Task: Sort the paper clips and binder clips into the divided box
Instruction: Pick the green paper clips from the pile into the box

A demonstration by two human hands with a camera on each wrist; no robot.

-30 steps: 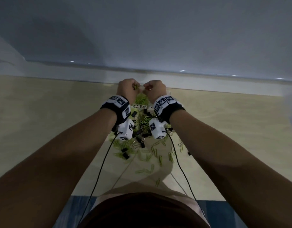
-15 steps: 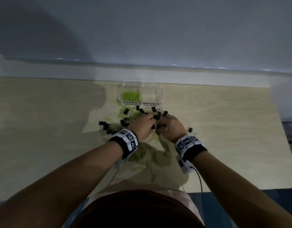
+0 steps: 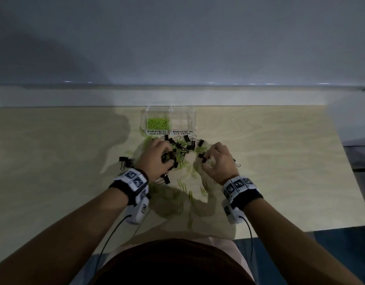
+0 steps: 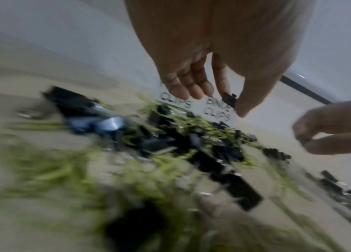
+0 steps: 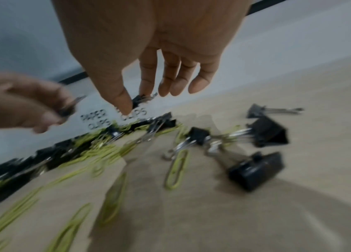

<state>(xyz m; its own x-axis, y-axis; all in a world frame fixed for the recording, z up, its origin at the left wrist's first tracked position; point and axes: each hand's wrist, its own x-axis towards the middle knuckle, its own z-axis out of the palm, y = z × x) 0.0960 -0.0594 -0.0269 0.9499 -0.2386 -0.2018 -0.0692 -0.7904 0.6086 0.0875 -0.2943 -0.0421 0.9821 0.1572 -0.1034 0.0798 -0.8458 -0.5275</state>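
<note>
The person's left hand [image 3: 156,156] hovers over a mixed pile on the pale wooden table [image 3: 280,161], its thumb and forefinger pinching a small black binder clip [image 4: 228,100] while the other fingers hang relaxed. The right hand [image 3: 218,161], a little to the right of the pile, likewise pinches a black binder clip by its body [image 5: 138,101] between thumb and forefinger. Just beyond the pile stands the clear divided box [image 3: 195,120]: its left compartment, labelled PAPER CLIPS, holds a heap of green paper clips [image 3: 158,123], while no clips can be seen in the right one, labelled BINDER CLIPS. Loose green paper clips [image 3: 182,182] and black binder clips [image 3: 124,160] lie scattered and tangled between the hands and the box.
</note>
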